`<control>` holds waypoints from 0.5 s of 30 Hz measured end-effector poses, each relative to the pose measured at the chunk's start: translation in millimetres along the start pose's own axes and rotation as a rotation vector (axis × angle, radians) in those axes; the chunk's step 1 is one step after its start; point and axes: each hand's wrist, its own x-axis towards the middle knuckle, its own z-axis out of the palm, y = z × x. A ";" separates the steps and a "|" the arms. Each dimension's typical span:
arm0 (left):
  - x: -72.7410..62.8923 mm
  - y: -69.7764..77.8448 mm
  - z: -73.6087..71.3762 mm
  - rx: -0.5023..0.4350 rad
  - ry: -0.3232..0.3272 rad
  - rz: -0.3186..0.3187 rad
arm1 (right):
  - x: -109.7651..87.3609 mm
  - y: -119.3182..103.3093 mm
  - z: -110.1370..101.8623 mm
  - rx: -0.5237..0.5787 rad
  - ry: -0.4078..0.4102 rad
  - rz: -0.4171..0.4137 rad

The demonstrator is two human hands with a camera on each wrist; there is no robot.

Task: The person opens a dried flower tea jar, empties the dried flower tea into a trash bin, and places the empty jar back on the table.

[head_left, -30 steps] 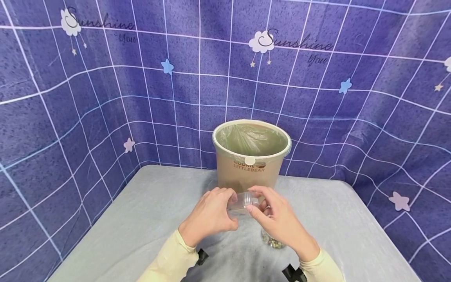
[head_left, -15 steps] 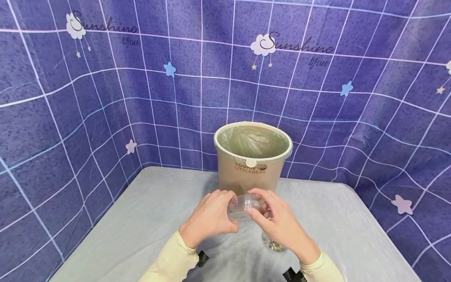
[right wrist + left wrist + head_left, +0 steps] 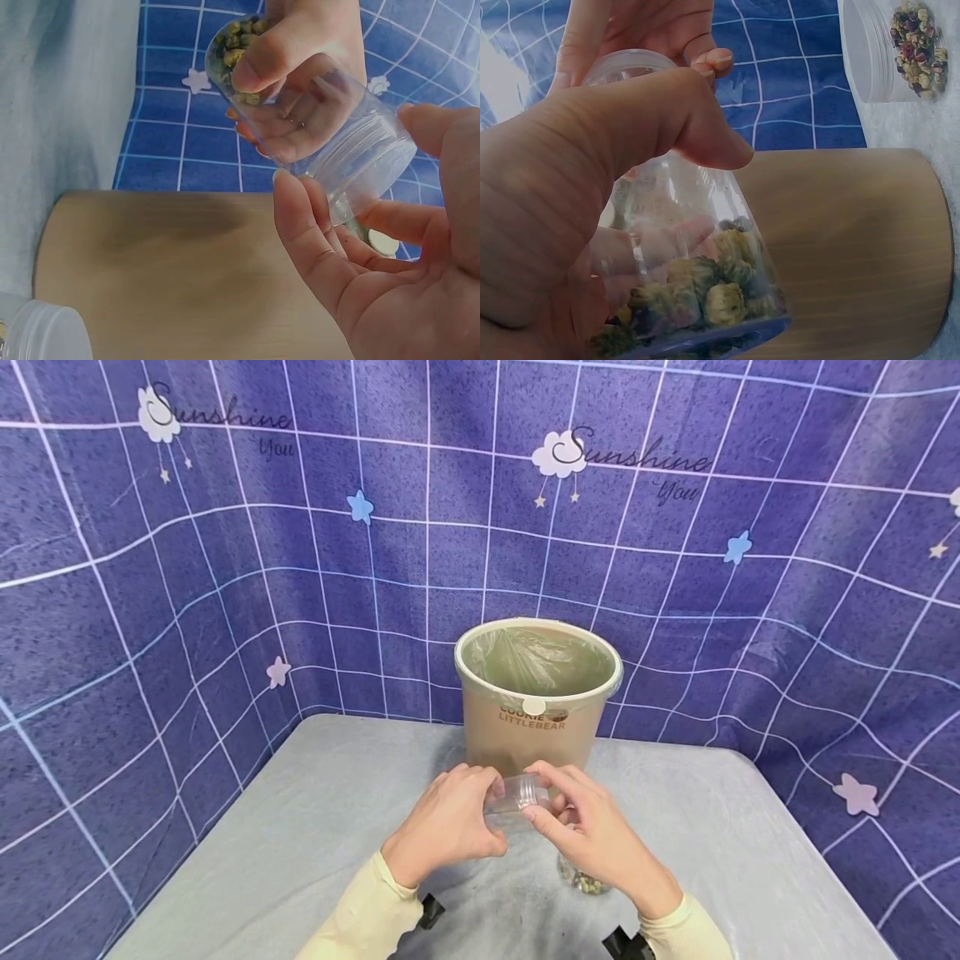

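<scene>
A clear plastic jar lies tilted on its side between both hands, in front of the bin. My left hand grips its body, with thumb and fingers wrapped round it. Dried flower buds are gathered toward the jar's base in the left wrist view. At the ridged mouth end, my right hand holds on with thumb and fingertips spread round the rim. A second clear jar with dried buds stands on the table, partly hidden beneath the right hand; its pale lid shows in the right wrist view.
A beige bin with a green plastic liner stands at the back of the table, just beyond the hands. Grey cloth covers the table. A blue gridded curtain hangs behind and along both sides.
The head view has tipped a little, so the scene sits slightly lower in it. Both hands keep their hold on the jar with hardly any movement.
</scene>
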 end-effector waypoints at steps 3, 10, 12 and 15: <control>-0.1 -0.5 0.4 0.000 -0.004 -0.004 | -0.1 1.3 1.3 0.004 -0.008 -0.006; 0.9 -1.5 2.3 -0.016 -0.018 -0.008 | -0.2 3.3 1.7 -0.010 -0.014 -0.021; 1.0 -1.4 2.3 -0.030 -0.029 -0.015 | -0.2 3.3 1.5 -0.024 -0.013 -0.028; 1.1 -1.4 2.4 -0.052 -0.046 -0.025 | -0.3 3.0 1.3 -0.040 -0.011 -0.044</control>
